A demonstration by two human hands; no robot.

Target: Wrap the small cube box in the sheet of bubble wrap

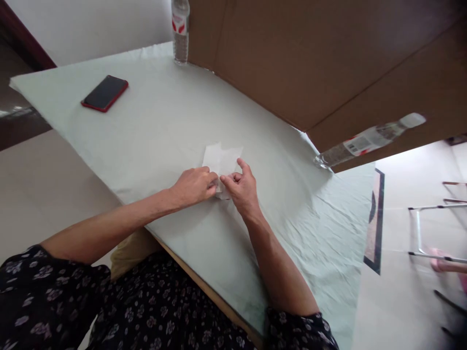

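A small white sheet of paper [221, 158], creased down its middle, is between my two hands over the pale green tablecloth [160, 116]. My left hand [197, 185] has its fingers curled on the paper's lower left part. On the lower right side, my right hand [241, 188] pinches the paper between thumb and fingers, with the index finger raised along the right edge. The fingers hide part of the paper's lower portion, and a crumpled bit shows beneath them.
A phone in a red case [105, 93] lies at the upper left. One water bottle [180, 34] stands at the back, another [365, 141] at the right, both beside a large brown cardboard panel [310, 63]. Metal-framed furniture [419, 231] and a person's foot [441, 262] show at the right.
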